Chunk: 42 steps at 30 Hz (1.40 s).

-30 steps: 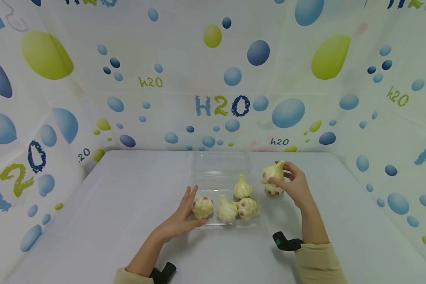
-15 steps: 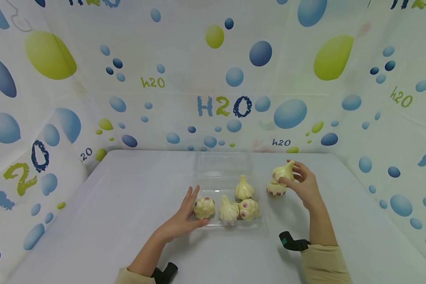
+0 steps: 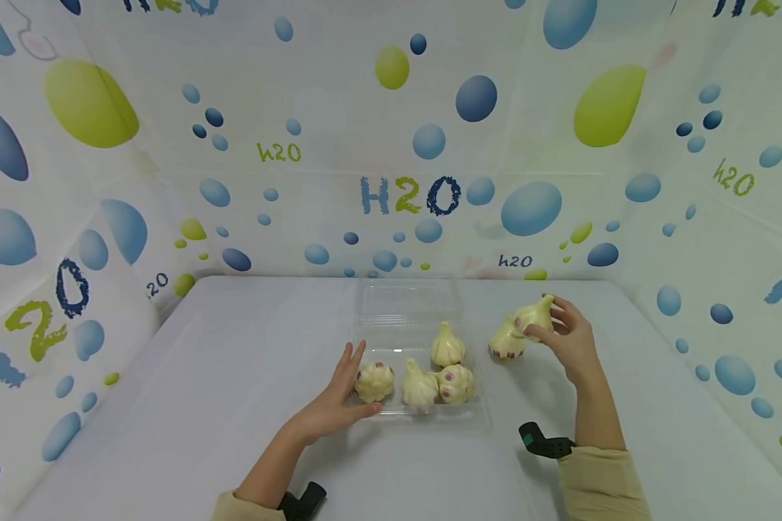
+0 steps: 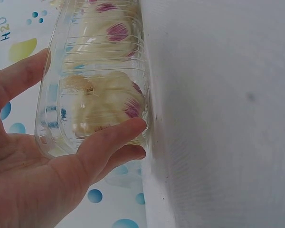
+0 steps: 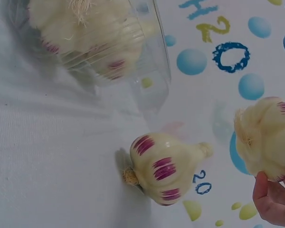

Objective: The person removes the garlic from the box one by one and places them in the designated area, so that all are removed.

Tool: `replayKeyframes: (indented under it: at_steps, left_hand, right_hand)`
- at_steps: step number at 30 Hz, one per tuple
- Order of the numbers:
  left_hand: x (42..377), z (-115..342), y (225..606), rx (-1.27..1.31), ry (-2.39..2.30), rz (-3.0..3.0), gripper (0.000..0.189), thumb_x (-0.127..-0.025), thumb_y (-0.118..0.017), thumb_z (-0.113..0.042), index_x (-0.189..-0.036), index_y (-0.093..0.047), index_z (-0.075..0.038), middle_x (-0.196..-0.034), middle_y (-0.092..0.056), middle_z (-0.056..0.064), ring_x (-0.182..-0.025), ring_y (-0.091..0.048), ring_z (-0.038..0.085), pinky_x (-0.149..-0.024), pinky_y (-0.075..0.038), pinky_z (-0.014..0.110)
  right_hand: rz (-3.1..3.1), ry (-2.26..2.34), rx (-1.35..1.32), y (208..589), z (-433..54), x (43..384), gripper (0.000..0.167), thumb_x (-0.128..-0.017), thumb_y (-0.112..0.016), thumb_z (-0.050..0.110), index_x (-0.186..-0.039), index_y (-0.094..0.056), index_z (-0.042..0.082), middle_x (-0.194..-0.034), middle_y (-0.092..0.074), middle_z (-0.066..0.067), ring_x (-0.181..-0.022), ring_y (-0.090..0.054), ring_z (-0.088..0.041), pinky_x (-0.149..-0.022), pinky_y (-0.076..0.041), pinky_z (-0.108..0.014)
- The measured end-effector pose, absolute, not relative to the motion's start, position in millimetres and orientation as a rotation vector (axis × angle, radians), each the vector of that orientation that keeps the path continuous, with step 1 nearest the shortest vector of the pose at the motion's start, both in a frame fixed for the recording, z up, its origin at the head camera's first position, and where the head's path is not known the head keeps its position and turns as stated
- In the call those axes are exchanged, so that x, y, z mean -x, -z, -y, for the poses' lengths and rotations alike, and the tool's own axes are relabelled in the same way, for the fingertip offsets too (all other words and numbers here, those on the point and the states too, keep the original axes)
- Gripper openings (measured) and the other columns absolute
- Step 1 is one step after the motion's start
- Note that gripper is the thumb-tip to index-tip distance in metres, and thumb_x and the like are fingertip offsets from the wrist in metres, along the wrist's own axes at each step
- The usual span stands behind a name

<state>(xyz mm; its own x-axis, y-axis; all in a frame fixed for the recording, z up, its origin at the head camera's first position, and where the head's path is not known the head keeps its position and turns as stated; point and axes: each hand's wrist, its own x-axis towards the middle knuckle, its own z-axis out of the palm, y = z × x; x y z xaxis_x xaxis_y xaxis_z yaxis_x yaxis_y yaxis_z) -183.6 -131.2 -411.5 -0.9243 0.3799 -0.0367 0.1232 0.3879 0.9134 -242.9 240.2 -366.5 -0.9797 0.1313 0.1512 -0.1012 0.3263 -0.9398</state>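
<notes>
My right hand [image 3: 575,346] holds a garlic bulb [image 3: 533,318] by the fingertips, neck up, above the table at the right. The same bulb [image 5: 266,137] shows its root end and purple streaks in the right wrist view. Just left of it, another garlic bulb [image 3: 505,343] sits on the table, partly overlapped in the head view. My left hand [image 3: 334,404] lies around the near left corner of a clear plastic container [image 3: 391,412], its extended fingers and thumb touching the walls [image 4: 43,114]. Several garlic bulbs are inside, one garlic bulb [image 3: 374,381] beside my left hand.
The container's clear lid [image 3: 407,298] is folded back toward the rear of the white table [image 3: 261,340]. Behind the table hangs a white curtain [image 3: 326,94] with blue and green drops. A black wrist device [image 3: 547,443] sits at my right sleeve.
My right hand has moved to the right with its garlic bulb, uncovering more of the bulb on the table. My left hand stays at the container.
</notes>
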Motion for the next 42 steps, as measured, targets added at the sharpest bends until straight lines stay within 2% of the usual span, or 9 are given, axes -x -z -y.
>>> replayKeyframes:
  at_steps: [5,13,20,35,42]
  left_hand:
    - [183,131,412,-0.447,-1.558,-2.402,0.094,-0.083,-0.068,-0.021,-0.148,0.0,-0.027,-0.15,0.02,0.01,-0.136,0.007,0.036,-0.105,-0.019,0.053]
    - [182,131,410,-0.441,-1.561,-2.4,0.094,-0.083,-0.068,-0.02,-0.148,0.001,-0.026,-0.149,0.02,0.011,-0.136,0.005,0.036,-0.105,-0.019,0.052]
    - [183,131,410,-0.448,-1.565,-2.396,0.094,-0.083,-0.068,-0.019,-0.148,0.001,-0.025,-0.149,0.021,0.011,-0.136,0.004,0.036,-0.105,-0.019,0.052]
    - [183,131,410,-0.44,-1.562,-2.399,0.093,-0.083,-0.067,-0.021,-0.148,-0.001,-0.027,-0.15,0.019,0.011,-0.137,0.003,0.036,-0.105,-0.02,0.052]
    - [183,130,410,-0.434,-1.555,-2.408,0.093,-0.083,-0.068,-0.02,-0.148,0.0,-0.026,-0.15,0.019,0.011,-0.137,0.002,0.036,-0.105,-0.019,0.052]
  right_hand:
    - [2.383,-1.74,0.065,371,-244,244,0.071,-0.083,-0.069,0.019,-0.142,-0.031,0.007,-0.138,-0.035,-0.024,-0.118,-0.04,-0.036,-0.072,-0.045,-0.009]
    - [2.34,-1.822,0.154,379,-250,248,0.071,-0.084,-0.066,0.014,-0.143,-0.027,0.006,-0.139,-0.033,-0.023,-0.113,-0.041,-0.027,-0.07,-0.045,-0.008]
    - [2.352,-1.833,0.213,388,-256,251,0.073,-0.084,-0.064,0.01,-0.144,-0.023,0.004,-0.14,-0.031,-0.025,-0.119,-0.037,-0.034,-0.068,-0.043,-0.007]
    - [2.475,-1.766,0.259,397,-264,252,0.074,-0.082,-0.061,0.004,-0.145,-0.02,0.002,-0.143,-0.025,-0.027,-0.121,-0.033,-0.04,-0.069,-0.04,-0.011]
    - [2.55,-1.762,0.287,404,-266,253,0.075,-0.082,-0.06,0.004,-0.144,-0.019,0.0,-0.142,-0.022,-0.029,-0.122,-0.032,-0.041,-0.078,-0.042,-0.021]
